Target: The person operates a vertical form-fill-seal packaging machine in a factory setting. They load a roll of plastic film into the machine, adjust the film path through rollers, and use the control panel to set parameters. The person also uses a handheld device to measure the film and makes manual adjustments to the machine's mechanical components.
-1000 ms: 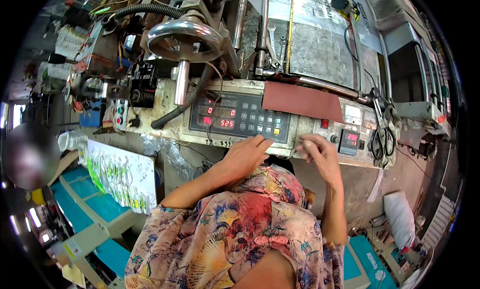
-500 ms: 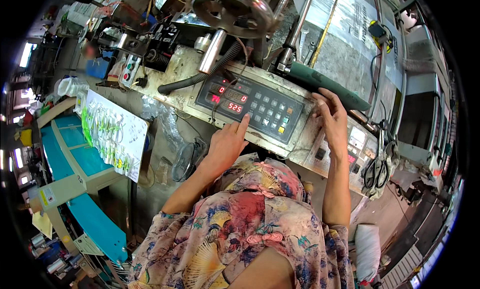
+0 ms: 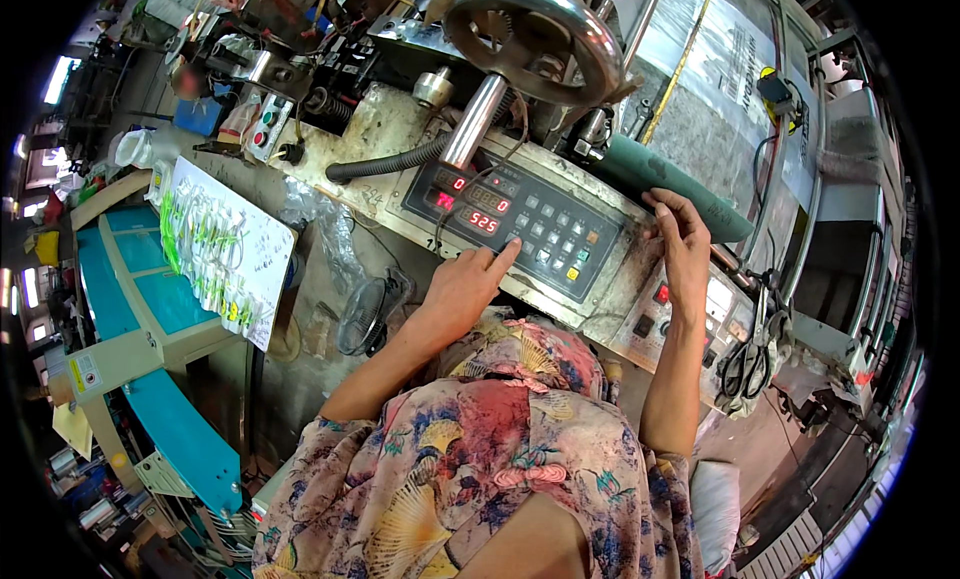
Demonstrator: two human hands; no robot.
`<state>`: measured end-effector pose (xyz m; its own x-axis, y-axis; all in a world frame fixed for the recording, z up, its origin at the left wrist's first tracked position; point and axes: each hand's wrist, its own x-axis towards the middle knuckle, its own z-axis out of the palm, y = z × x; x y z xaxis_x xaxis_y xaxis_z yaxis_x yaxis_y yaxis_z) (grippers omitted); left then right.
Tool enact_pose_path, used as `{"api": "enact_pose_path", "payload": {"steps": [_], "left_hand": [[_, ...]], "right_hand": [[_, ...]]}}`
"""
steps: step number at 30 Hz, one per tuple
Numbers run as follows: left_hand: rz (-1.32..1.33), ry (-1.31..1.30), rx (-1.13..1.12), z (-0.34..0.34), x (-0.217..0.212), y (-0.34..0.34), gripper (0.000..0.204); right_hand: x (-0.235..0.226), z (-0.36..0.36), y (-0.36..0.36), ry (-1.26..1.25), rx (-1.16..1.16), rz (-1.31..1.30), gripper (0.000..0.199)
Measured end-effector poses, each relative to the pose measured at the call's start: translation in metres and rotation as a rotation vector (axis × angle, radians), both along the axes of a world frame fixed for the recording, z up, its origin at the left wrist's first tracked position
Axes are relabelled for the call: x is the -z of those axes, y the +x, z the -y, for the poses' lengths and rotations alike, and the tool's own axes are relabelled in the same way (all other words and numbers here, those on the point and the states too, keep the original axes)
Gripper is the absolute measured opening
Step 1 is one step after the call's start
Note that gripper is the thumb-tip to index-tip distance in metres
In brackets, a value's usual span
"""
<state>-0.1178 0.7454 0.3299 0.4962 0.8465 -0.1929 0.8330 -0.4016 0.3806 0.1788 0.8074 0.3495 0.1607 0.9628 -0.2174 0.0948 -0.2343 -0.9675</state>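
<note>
My left hand (image 3: 462, 291) reaches to the black control panel (image 3: 575, 227), its index fingertip on a small key at the lower edge of the keypad and the other fingers curled in. It holds nothing. Red digits glow in the panel's displays. To the right, my right hand (image 3: 686, 259) is raised by the panel's right end, next to the dark green curved piece (image 3: 690, 186). Its fingers are loosely bent and somewhat apart, with nothing visible in them. Whether the fingertips touch the green piece, I cannot tell.
A metal handwheel (image 3: 603, 64) stands above the panel, with a grey corrugated hose (image 3: 390, 166) alongside. Black-handled scissors (image 3: 740, 371) hang at right by a lower switch panel (image 3: 640, 327). Leftward are a small fan (image 3: 362, 319), a white board (image 3: 262, 254) and a teal machine (image 3: 185, 439).
The view has shifted, so the handwheel appears farther right. My left index finger stays at the keypad's lower keys. My right hand remains near the green piece, its fingers slightly more bent.
</note>
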Motion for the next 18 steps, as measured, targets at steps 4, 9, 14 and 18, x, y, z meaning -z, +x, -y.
{"api": "enact_pose_path", "payload": {"steps": [4,9,14,18], "left_hand": [[-0.060,0.014,-0.003,0.000,0.006,0.002,0.085],[-0.102,0.002,-0.009,-0.004,0.005,0.006,0.089],[-0.135,0.023,-0.004,-0.009,0.002,0.012,0.098],[-0.167,0.025,-0.006,-0.013,0.005,0.015,0.098]], "right_hand": [[0.001,0.000,0.000,0.006,0.006,-0.023,0.023],[0.001,0.000,0.003,-0.007,-0.034,0.024,0.022],[-0.002,0.000,0.003,-0.011,-0.035,0.013,0.022],[-0.002,-0.001,0.004,0.002,-0.061,0.021,0.022]]}}
